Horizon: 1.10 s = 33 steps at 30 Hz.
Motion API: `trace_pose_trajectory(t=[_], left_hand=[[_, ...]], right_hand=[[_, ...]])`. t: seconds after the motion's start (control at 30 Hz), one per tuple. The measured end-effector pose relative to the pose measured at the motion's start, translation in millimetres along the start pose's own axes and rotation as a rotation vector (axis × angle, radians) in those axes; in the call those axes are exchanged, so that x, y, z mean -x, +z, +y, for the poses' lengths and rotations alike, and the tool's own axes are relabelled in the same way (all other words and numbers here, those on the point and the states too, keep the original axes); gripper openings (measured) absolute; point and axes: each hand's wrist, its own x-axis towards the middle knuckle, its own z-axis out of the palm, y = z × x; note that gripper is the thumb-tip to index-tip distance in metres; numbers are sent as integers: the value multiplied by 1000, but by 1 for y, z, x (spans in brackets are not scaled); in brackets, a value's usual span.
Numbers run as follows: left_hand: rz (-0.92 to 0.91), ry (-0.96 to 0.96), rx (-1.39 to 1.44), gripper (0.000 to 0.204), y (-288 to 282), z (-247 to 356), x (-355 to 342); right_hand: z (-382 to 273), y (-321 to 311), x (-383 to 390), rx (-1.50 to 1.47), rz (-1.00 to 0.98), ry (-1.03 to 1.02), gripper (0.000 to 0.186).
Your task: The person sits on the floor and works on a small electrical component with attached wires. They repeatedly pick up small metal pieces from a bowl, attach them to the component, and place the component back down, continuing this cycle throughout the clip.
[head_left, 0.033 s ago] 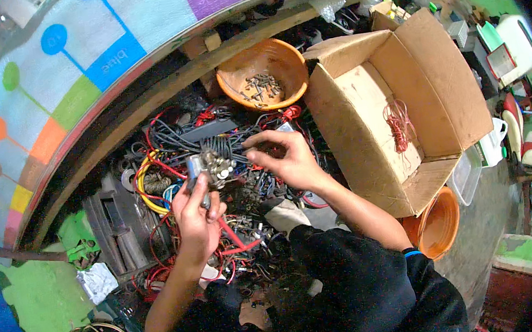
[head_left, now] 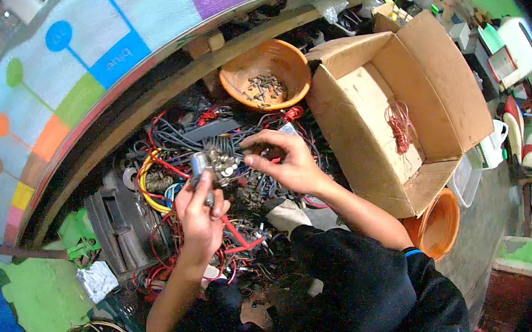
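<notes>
My left hand [head_left: 200,210] is closed around a silvery metal part [head_left: 198,164] with a cluster of small shiny round pieces [head_left: 223,166] on its right side; its exact kind I cannot make out. Just right of that cluster is my right hand [head_left: 286,160], its thumb and forefinger apart with a gap between them and nothing visible in it. Beneath both hands lies a tangle of cables [head_left: 176,137], mostly black and red. A bent red strip [head_left: 240,235] shows below the held part.
Bolt-like metal pieces lie in an orange bowl [head_left: 296,62] beyond my hands. To the right stands an open cardboard box [head_left: 360,148] with a bundle of reddish wire [head_left: 401,128] inside. Another orange bowl [head_left: 446,227] is beside it. A dark plastic housing [head_left: 117,227] lies left.
The whole view has shifted slightly. Both hands keep nearly the same place and hold; the metal part is tipped a little differently.
</notes>
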Motion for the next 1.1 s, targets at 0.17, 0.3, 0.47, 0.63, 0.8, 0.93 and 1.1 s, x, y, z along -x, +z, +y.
trace_pose_trajectory(t=[0.17,0.3,0.47,0.63,0.8,0.93,1.1], left_hand=[[16,-28,81,18,22,4,12],[39,35,67,19,17,2,19],[16,92,-9,18,9,3,26],[-38,62,25,17,8,4,31],[19,4,110,18,-14,5,27],[-124,-51,191,22,-23,4,24],[-141,-190,288,36,-7,7,19]], right_hand=[[-23,14,6,126,43,-265,35],[-28,25,8,178,98,-312,35],[-25,21,2,95,27,-329,25],[-33,25,11,140,132,-286,18],[-33,14,2,-427,522,-7,16],[9,9,-12,-306,427,196,23],[112,4,1,-606,469,680,25]])
